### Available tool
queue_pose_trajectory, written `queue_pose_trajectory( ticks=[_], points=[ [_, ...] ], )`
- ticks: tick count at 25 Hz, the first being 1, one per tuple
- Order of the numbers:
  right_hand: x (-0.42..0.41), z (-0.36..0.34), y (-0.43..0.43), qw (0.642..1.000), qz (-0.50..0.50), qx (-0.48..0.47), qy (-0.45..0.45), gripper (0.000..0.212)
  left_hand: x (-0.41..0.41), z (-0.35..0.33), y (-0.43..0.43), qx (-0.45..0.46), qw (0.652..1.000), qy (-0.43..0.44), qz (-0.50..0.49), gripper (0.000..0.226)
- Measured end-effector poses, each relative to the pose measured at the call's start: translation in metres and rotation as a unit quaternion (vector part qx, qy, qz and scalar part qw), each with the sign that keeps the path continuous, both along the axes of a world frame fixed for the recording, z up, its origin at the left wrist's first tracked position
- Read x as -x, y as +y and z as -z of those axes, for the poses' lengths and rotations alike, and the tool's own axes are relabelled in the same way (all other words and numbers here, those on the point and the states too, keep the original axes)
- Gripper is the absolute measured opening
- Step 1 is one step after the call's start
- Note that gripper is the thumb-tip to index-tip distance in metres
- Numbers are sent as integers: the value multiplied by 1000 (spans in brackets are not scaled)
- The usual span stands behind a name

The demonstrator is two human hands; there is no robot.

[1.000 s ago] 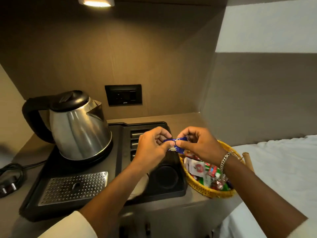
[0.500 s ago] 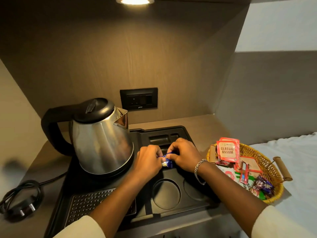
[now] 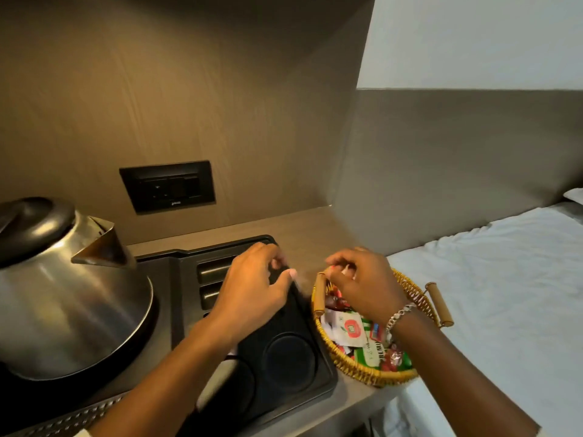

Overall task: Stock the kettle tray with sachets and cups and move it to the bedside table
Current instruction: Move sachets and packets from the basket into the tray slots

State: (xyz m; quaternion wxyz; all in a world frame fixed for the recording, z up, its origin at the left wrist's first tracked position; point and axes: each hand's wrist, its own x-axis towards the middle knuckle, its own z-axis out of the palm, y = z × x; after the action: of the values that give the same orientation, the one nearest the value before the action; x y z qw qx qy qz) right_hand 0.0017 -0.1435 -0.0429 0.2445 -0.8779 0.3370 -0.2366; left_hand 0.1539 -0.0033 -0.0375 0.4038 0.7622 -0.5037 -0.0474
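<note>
Head cam view: my left hand (image 3: 252, 291) is flat over the black kettle tray (image 3: 284, 383), fingers (image 3: 285, 274) loose and grasping nothing, right above the narrow sachet slots (image 3: 213, 272). My right hand (image 3: 362, 285) is curled down into the wicker basket (image 3: 362, 370), fingers pinched together, but I honestly can't tell what's between them, too blurry. Sachets (image 3: 350, 329) are piled in the basket just under that hand. Kettle (image 3: 66, 291) sits on the tray, off to the left of my left fingers. Round cup wells (image 3: 288, 357) are bare. Tray and basket share the tabletop (image 3: 303, 225), bed (image 3: 504, 294) beyond my right hand.
</note>
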Motion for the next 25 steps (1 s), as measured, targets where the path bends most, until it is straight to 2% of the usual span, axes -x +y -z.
queue_pose_trajectory(
  ticks=[3,6,7,9,11,13,16,19,21,23,25],
  points=[
    [28,12,-38,988,116,7,99,40,17,3,-56,-40,998,-23,46,33],
    [32,25,-58,984,138,-35,106,71,24,6,-112,-191,978,-22,86,67],
    [30,28,-61,987,124,-39,91,73,25,9,-126,-240,965,-8,101,72],
    [26,34,-62,993,93,-40,65,73,23,18,-142,-285,950,20,124,58],
    [23,35,-61,995,77,-55,44,69,23,23,-145,-262,956,32,125,33],
    [19,29,-63,993,63,-95,12,61,20,21,-138,-178,979,18,103,17],
    [6,2,-67,988,24,-143,-61,50,9,6,-120,-62,995,38,72,14],
    [-26,-26,-61,985,-32,-152,-71,44,-19,-10,-94,8,995,92,20,7],
    [-54,-32,-44,979,-67,-176,-78,47,-47,-19,-69,46,994,92,-43,8],
    [-73,-29,-25,969,-97,-208,-86,50,-77,-20,-45,56,988,88,-115,13],
    [-78,-22,-13,966,-125,-210,-82,47,-102,-10,-24,24,978,101,-181,15]
  ],
)
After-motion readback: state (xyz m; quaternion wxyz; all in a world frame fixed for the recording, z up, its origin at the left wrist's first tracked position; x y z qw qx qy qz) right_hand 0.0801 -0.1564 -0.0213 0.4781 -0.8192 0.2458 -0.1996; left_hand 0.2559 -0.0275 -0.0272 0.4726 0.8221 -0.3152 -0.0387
